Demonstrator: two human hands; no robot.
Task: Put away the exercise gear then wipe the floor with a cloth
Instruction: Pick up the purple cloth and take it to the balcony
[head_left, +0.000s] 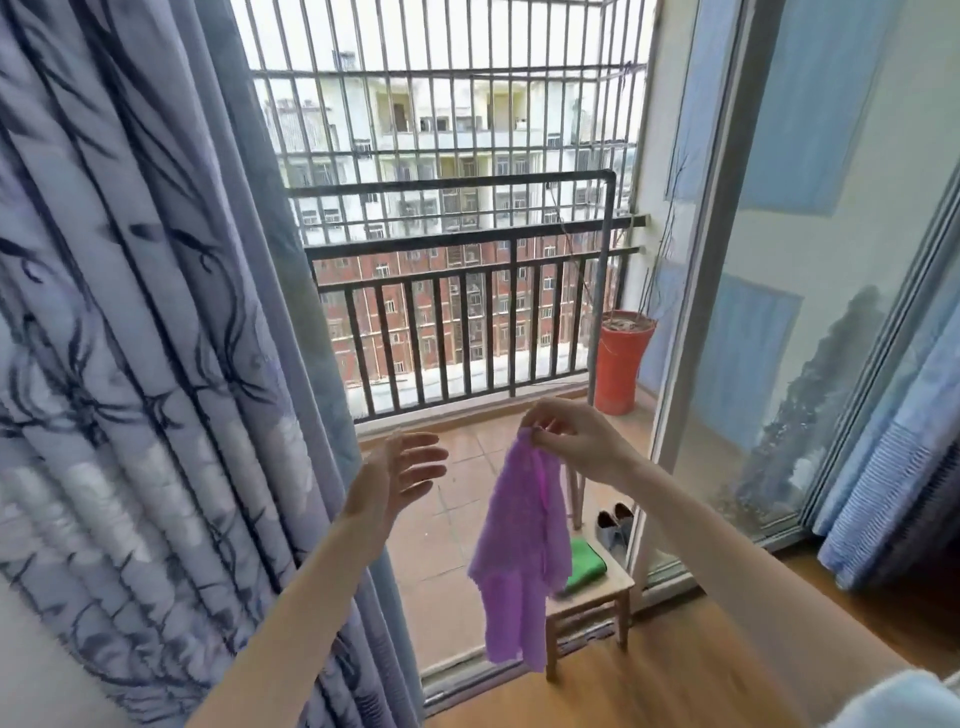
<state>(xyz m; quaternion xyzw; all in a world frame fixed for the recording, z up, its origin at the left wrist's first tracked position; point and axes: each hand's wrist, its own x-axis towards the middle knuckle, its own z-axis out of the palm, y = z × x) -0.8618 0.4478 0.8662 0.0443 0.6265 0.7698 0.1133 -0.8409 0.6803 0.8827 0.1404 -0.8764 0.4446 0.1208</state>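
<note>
Purple cloth (522, 561) hung at lower centre of the frame, pinched by its top corner in our right hand (569, 441). Our left hand (400, 475) hovered beside it with fingers spread, holding nothing, near the curtain (156, 338). Behind the cloth stood a wooden stool (597, 597).

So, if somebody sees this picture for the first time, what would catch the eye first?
Probably the purple cloth, hanging in the middle, pinched at its top by the right hand, with the left hand open beside it. Next, the orange pot at the balcony's right, and the green cloth on the wooden stool.
</note>
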